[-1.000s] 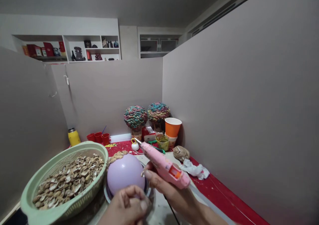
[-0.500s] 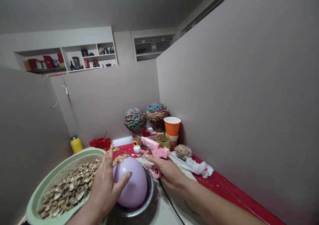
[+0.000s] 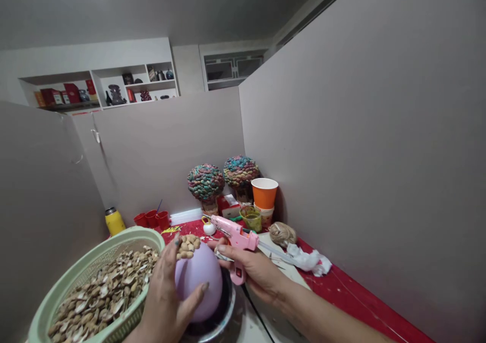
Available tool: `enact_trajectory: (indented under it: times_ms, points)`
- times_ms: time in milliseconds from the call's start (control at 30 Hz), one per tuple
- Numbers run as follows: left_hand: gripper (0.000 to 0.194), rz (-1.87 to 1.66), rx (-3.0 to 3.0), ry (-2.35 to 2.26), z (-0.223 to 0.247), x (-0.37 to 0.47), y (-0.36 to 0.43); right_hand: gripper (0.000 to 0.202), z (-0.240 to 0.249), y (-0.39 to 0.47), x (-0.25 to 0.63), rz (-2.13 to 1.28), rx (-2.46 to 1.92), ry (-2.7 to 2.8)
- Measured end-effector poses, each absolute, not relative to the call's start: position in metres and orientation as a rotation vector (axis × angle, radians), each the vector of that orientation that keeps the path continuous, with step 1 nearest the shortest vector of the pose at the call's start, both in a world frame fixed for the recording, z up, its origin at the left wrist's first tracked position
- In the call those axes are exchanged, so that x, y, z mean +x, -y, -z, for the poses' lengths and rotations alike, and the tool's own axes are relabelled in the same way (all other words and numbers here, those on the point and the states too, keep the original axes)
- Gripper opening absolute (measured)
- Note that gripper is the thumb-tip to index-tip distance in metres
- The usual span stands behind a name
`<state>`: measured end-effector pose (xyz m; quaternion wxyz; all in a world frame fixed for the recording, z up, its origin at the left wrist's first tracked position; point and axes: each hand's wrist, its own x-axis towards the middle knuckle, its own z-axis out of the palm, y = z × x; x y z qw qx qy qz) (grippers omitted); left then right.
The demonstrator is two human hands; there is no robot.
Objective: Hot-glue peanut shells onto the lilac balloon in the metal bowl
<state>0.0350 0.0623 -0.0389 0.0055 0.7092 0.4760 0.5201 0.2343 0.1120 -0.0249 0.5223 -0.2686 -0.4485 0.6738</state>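
Note:
A purple balloon (image 3: 203, 282) rests in a metal bowl (image 3: 228, 315), with a patch of nutshells (image 3: 188, 246) on its upper far side. Spread around the balloon's left side, my left hand (image 3: 165, 287) touches it with the fingers apart. My right hand (image 3: 246, 264), right of the balloon, holds a pink glue gun (image 3: 237, 236) by its handle, nozzle towards the far left. A small pale piece shows between the thumb and fingers of that hand. A clear glue stick sticks out of the gun's back.
A green basket of shells (image 3: 152, 234) stands at left. Behind are a yellow bottle (image 3: 114, 222), red cups (image 3: 162, 220), two shell-covered balls (image 3: 206, 182), an orange cup (image 3: 265, 194), twine (image 3: 283, 234) and crumpled tissue (image 3: 309, 259). Grey partitions surround the table.
The balloon has turned, bringing more of its nutshell patch into view on top. My left hand has shifted slightly right and down with it. The glue gun has moved slightly.

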Motion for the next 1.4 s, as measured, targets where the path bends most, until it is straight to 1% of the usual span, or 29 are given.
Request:
enact_trajectory:
  times_ms: [100, 233, 533, 667, 767, 900, 1000, 1100, 1167, 1233, 1400]
  points:
    - [0.070, -1.816, 2.369, -1.374, 0.051, 0.037, -0.066, 0.041, 0.026, -0.113, 0.234, -1.662, -0.615, 1.080]
    - [0.076, -1.888, 2.509, -1.245, 0.063, 0.038, -0.070, 0.043, 0.031, -0.115, 0.234, -1.657, -0.641, 1.076]
    - [0.077, -1.783, 2.565, -1.256, 0.065, 0.035, -0.061, 0.036, 0.032, -0.116, 0.234, -1.620, -0.666, 1.046]
    - [0.081, -1.678, 2.709, -1.280, 0.061, 0.029, -0.062, 0.039, 0.030, -0.116, 0.235, -1.609, -0.664, 1.049]
    - [0.077, -1.656, 2.797, -1.297, 0.058, 0.025, -0.067, 0.045, 0.028, -0.114, 0.236, -1.604, -0.704, 1.063]
    - [0.070, -1.556, 2.668, -1.514, 0.056, 0.025, -0.070, 0.047, 0.027, -0.113, 0.236, -1.577, -0.754, 1.065]
    - [0.069, -1.595, 2.600, -1.521, 0.052, 0.026, -0.069, 0.046, 0.029, -0.113, 0.235, -1.539, -0.760, 1.030]
    - [0.067, -1.732, 2.581, -1.371, 0.048, 0.027, -0.062, 0.045, 0.028, -0.109, 0.236, -1.508, -0.773, 1.015]
    - [0.064, -1.841, 2.489, -1.200, 0.046, 0.029, -0.052, 0.043, 0.026, -0.103, 0.237, -1.491, -0.754, 1.054]
    - [0.057, -1.904, 2.271, -1.065, 0.043, 0.035, -0.038, 0.040, 0.023, -0.094, 0.237, -1.469, -0.715, 1.123]
    - [0.029, -1.875, 1.730, -0.900, 0.036, 0.061, -0.003, 0.032, 0.018, -0.070, 0.236, -1.470, -0.622, 1.258]
